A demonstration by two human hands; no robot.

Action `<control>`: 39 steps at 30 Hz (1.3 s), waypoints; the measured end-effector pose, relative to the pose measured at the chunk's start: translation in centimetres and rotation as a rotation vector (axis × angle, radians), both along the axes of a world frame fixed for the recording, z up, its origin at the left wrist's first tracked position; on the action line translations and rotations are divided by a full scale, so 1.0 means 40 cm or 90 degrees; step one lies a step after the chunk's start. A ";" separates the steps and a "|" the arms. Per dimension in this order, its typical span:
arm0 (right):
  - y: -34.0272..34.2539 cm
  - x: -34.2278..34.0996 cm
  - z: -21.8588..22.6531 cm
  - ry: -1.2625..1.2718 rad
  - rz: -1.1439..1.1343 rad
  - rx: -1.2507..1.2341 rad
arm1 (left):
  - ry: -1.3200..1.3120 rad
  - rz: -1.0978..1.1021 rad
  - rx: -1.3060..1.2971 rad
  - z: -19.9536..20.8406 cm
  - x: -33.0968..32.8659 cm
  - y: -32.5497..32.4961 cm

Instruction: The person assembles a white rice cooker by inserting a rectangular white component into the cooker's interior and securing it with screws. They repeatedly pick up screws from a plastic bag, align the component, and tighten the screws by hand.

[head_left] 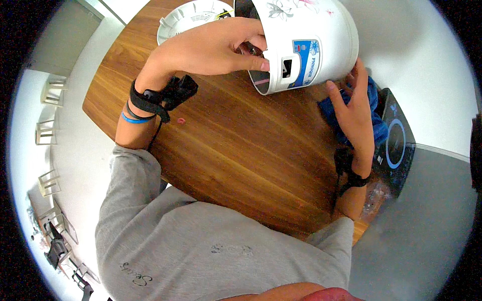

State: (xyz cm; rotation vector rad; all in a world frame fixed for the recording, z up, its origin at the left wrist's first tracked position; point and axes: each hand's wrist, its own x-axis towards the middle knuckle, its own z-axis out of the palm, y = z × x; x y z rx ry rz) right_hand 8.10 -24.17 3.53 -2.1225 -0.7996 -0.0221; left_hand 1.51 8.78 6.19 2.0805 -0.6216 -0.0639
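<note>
A white rice cooker body (326, 45) with a floral print and a blue label lies tilted on its side above the table, its open end toward the left. My left hand (231, 47) grips the rim of that end, thumb outside and fingers reaching into the dark interior. At the opposite end, my right hand (354, 108) supports the lower edge, its thumb near the wall and its other fingers partly hidden behind. A round white vented base plate (183, 20) with a small yellow wire by it lies on the table at the far left of the body.
Beyond my right hand are a dark blue cloth (374, 105) and a black induction cooktop (401, 135) with a blue ring. Clear crumpled plastic (375, 198) sits by my right forearm. A small red scrap (181, 121) lies on the wooden table (236, 140). Chairs (49, 183) stand far left.
</note>
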 end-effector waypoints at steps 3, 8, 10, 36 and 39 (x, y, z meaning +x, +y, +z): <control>0.001 -0.001 -0.010 -0.016 0.001 -0.001 | 0.105 -0.001 -0.093 0.016 -0.017 -0.018; -0.005 0.003 -0.014 -0.010 -0.007 -0.035 | 0.022 0.004 -0.055 0.019 -0.024 -0.034; -0.001 -0.002 -0.007 0.023 -0.010 -0.035 | 0.006 0.003 -0.044 0.020 -0.025 -0.038; -0.013 -0.007 -0.003 0.003 -0.038 -0.047 | -0.058 0.076 -0.040 0.002 -0.027 -0.057; -0.015 -0.005 -0.015 -0.020 -0.033 -0.040 | 0.007 0.049 -0.018 0.006 -0.024 -0.044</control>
